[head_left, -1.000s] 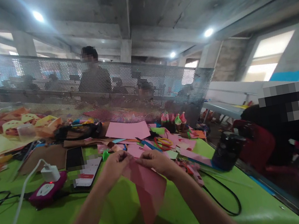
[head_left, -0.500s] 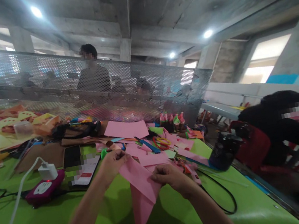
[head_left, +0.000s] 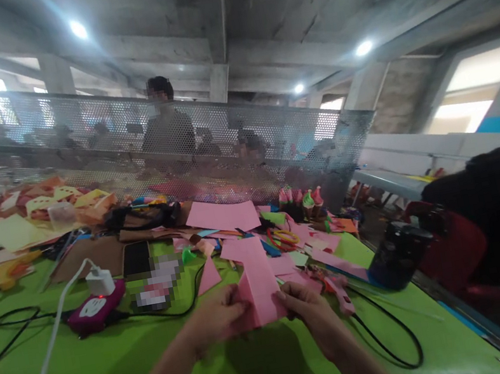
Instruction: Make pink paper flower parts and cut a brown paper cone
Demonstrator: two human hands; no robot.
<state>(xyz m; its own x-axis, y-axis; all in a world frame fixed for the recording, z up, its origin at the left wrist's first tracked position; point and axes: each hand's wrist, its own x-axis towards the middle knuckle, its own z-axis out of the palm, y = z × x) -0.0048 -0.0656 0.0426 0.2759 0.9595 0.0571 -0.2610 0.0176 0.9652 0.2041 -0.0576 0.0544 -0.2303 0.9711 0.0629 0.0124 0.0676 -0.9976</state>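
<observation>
A folded sheet of pink paper [head_left: 261,281] is held above the green tabletop, a long strip of it pointing away from me. My left hand [head_left: 219,315] pinches its left edge, thumb on top. On the right edge, my right hand [head_left: 306,307] grips the paper between thumb and fingers. Beyond the hands lie pink paper scraps [head_left: 287,264] and a small pink triangle of paper [head_left: 208,276]. A pair of scissors with yellow and red handles [head_left: 284,237] rests among the scraps.
Left of me are a purple power strip [head_left: 97,309] with a white charger [head_left: 99,281] and a phone [head_left: 157,286]. A pink glue gun [head_left: 340,293] trails a black cable at right, near a dark blue jug [head_left: 395,255]. A perforated metal screen [head_left: 221,134] stands behind; people sit beyond.
The pink paper has turned from a slanted, hanging position to point away from me, and both hands now grip its near end. A pink triangle shows on the table. The view has shifted left.
</observation>
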